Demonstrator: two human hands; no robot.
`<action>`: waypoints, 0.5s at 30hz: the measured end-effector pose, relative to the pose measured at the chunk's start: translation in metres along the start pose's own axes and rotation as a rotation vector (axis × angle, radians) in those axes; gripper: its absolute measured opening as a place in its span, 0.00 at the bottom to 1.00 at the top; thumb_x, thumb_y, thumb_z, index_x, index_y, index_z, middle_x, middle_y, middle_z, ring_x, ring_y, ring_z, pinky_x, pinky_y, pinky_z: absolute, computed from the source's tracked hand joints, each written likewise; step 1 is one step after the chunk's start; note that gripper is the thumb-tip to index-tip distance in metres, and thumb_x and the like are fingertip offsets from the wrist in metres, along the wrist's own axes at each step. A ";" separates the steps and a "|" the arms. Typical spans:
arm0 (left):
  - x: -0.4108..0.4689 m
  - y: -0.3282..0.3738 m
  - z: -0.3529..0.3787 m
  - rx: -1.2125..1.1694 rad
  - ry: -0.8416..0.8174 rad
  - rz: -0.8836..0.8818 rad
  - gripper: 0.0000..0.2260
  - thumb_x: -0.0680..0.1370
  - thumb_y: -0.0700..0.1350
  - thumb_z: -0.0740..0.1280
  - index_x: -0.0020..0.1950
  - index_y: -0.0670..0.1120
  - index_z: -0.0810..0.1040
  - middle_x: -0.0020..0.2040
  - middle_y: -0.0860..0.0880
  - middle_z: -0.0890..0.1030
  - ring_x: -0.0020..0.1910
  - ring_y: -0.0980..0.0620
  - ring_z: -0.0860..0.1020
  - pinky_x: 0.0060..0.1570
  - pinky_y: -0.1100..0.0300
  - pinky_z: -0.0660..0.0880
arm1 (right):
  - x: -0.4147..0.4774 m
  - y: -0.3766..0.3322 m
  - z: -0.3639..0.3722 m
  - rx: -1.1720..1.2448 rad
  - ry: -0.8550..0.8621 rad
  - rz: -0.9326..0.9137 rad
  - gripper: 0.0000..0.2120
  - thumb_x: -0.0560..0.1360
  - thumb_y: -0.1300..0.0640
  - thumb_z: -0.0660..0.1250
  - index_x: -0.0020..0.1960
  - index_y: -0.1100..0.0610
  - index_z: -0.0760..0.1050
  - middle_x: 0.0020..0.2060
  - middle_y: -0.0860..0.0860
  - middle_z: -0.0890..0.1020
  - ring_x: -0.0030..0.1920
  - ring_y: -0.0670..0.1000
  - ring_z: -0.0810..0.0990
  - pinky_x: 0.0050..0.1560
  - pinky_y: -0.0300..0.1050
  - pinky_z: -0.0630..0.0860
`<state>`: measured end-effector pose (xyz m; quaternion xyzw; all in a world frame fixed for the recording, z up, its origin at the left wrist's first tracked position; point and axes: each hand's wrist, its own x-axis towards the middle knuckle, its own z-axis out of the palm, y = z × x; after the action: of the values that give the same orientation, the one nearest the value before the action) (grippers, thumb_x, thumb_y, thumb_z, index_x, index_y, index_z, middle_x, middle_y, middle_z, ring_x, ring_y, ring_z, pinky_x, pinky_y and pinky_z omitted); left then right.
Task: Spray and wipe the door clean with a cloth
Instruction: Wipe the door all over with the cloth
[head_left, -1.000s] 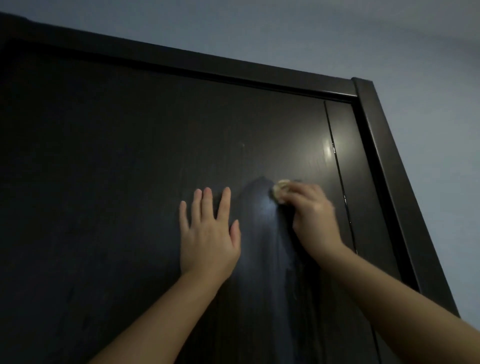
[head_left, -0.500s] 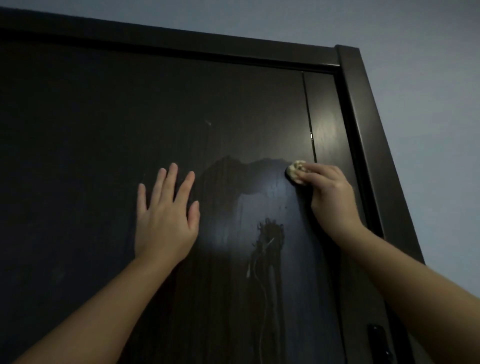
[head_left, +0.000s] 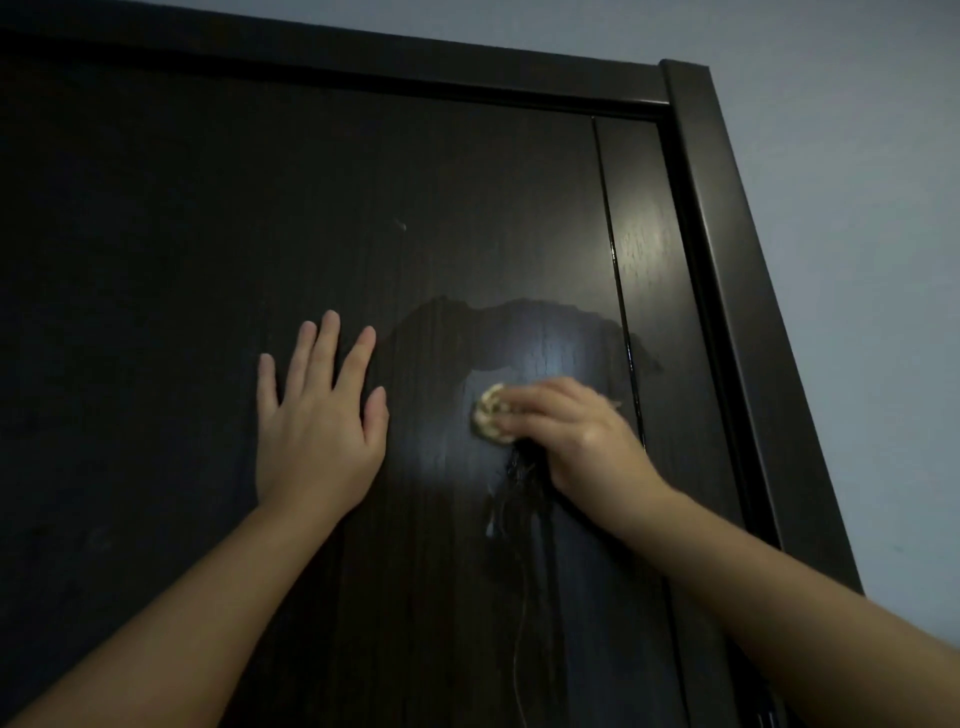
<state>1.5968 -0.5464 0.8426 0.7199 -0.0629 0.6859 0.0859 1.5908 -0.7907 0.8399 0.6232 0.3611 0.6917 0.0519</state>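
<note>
- Since half a second ago the right hand (head_left: 582, 436) has dragged its cloth (head_left: 491, 415) down and to the left, away from the upright groove (head_left: 618, 312) it was beside and into the middle of the wetted area. The left hand (head_left: 317, 431) is planted flat just as it was.
- The door (head_left: 260, 208) is the task's thing. It is dark, wood-grained and shut into its door frame (head_left: 727, 260), it fills nearly the whole view, and pale wall (head_left: 857, 208) shows above and to the right.
- A wet patch (head_left: 540, 338) shines on the upper right of the panel and crosses the groove. Its ragged top edge probably marks how high the wiping has reached, so much of the dry panel looks still to be done.
- The left hand lies with straight, spread fingers and its palm against the door, left of the patch and holding nothing. Likely it steadies the person, and the panel, against the push of the other arm.
- The right hand's fingers curl over the bunched cloth and press it to the surface. The hand is blurred, which suggests it is mid-stroke.
- The cloth is a small pale wad, and only its left edge peeks out past the fingertips.
- Thin runs of liquid (head_left: 514, 499) trail down below that hand, so I judge a downward pass should come soon to catch them.
</note>
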 end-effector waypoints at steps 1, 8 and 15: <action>0.000 0.000 0.000 0.002 -0.004 -0.001 0.25 0.81 0.52 0.54 0.77 0.51 0.57 0.78 0.46 0.53 0.77 0.48 0.50 0.74 0.43 0.47 | 0.007 0.008 0.002 0.001 0.078 0.107 0.13 0.72 0.65 0.63 0.52 0.58 0.83 0.54 0.52 0.83 0.52 0.55 0.79 0.53 0.48 0.76; 0.000 -0.001 0.001 -0.011 0.009 0.008 0.24 0.81 0.52 0.55 0.77 0.51 0.58 0.78 0.46 0.54 0.77 0.48 0.50 0.74 0.43 0.47 | 0.013 -0.009 0.013 0.032 -0.005 -0.016 0.16 0.69 0.70 0.69 0.52 0.56 0.83 0.55 0.50 0.83 0.53 0.54 0.78 0.48 0.49 0.75; 0.001 0.004 -0.007 0.015 -0.072 -0.025 0.26 0.81 0.54 0.51 0.78 0.52 0.51 0.79 0.47 0.48 0.78 0.49 0.45 0.74 0.45 0.44 | 0.006 -0.047 0.027 0.071 -0.027 -0.004 0.16 0.68 0.68 0.71 0.53 0.55 0.82 0.56 0.50 0.82 0.54 0.53 0.77 0.51 0.49 0.75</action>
<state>1.5889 -0.5490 0.8437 0.7456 -0.0518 0.6587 0.0868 1.5960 -0.7415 0.8177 0.6334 0.3858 0.6698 0.0360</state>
